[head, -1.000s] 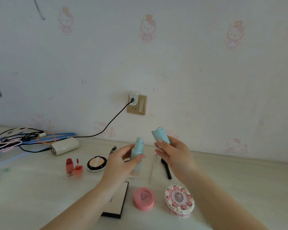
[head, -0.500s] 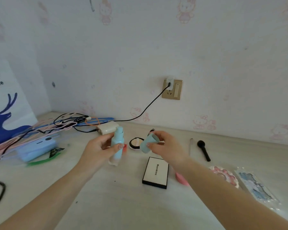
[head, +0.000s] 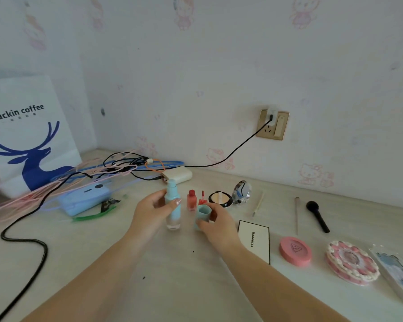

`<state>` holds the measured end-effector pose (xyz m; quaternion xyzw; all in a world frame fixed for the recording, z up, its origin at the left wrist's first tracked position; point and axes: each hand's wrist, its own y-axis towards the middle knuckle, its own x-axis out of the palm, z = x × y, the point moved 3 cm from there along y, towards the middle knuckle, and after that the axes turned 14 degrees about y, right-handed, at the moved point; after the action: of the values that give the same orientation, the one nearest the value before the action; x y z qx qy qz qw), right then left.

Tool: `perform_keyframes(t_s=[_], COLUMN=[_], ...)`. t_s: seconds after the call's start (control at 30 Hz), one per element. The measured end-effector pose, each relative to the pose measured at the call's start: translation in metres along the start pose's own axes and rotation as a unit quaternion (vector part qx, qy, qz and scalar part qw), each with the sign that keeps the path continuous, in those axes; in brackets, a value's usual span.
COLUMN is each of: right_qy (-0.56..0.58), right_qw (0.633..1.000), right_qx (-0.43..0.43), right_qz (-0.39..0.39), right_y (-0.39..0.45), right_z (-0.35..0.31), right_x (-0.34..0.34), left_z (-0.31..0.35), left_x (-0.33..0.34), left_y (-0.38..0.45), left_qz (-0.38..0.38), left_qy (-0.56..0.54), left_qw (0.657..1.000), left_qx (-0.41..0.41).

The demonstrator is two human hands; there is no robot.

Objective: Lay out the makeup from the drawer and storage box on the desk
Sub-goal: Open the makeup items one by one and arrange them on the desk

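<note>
My left hand grips an upright pump bottle with a light blue top and a clear base, its foot at the desk surface. Just right of it, my right hand holds the bottle's light blue cap, open end up, low over the desk. Behind them stand a red lip tint with its wand, an open powder compact and its mirror lid. To the right lie a black-edged palette, a pink round compact, a frilly pink round case, a black brush and two thin sticks.
A white paper coffee bag stands at far left. Tangled cables, a cream power bank and a blue device fill the back left. A black cord loops across the left desk. A clear packet lies far right.
Both hands have come down from chest height to the desk, bottle and cap still apart. The view has swung left, bringing the coffee bag and more cables into sight.
</note>
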<state>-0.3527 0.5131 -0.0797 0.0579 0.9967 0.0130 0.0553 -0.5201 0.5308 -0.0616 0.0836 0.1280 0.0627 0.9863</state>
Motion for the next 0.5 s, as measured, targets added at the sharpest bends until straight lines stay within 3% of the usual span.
perform_keyframes(t_s=[0.33, 0.5], right_qy=[-0.047, -0.062], right_qw=[0.998, 0.996], right_qx=[-0.03, -0.042], right_qz=[0.025, 0.04], right_y=[0.001, 0.002], right_z=[0.008, 0.011], right_x=[0.008, 0.012], left_z=[-0.006, -0.013], left_x=[0.013, 0.015], left_y=[0.007, 0.005], left_qz=[0.001, -0.023], left_qy=[0.031, 0.104], left_qw=[0.999, 0.994], left_qx=[0.01, 0.027])
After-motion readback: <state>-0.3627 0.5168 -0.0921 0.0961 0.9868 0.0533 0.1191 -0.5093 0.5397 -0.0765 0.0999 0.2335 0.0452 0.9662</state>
